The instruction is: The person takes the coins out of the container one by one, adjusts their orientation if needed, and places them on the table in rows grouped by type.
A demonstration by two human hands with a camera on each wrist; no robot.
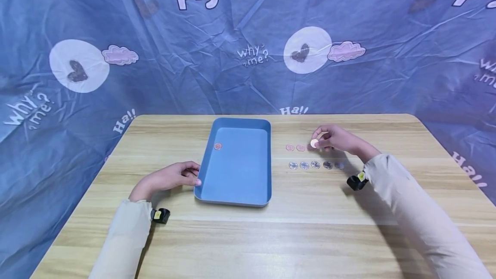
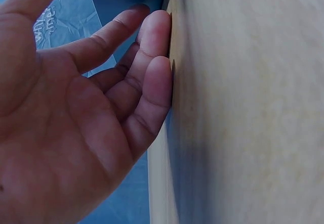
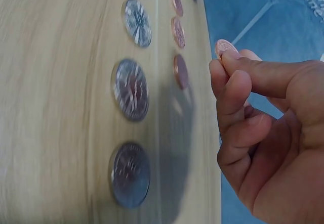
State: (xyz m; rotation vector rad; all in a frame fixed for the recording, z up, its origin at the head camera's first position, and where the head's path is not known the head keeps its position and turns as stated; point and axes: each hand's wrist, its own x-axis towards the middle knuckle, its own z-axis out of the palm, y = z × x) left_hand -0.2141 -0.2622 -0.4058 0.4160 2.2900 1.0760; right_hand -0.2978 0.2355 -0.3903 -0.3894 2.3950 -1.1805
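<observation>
A copper-coloured coin (image 3: pixel 225 46) is pinched between the thumb and fingers of my right hand (image 1: pixel 336 138), raised above the table. Below it lies a short row of 3 copper coins (image 3: pixel 177 32), the rightmost partly covered by the hand in the head view. Nearer to me runs a row of several silver coins (image 1: pixel 304 165). My left hand (image 1: pixel 175 175) holds the near left edge of a blue rectangular tray (image 1: pixel 243 166), thumb at the rim and fingers along the outer side. One copper coin (image 1: pixel 218 146) lies inside the tray, by its left wall.
Everything stands on a light wood-grain table (image 1: pixel 248 244). A blue printed cloth (image 1: pixel 232 55) hangs behind the table's far edge and at both sides. The tray sits left of the coin rows.
</observation>
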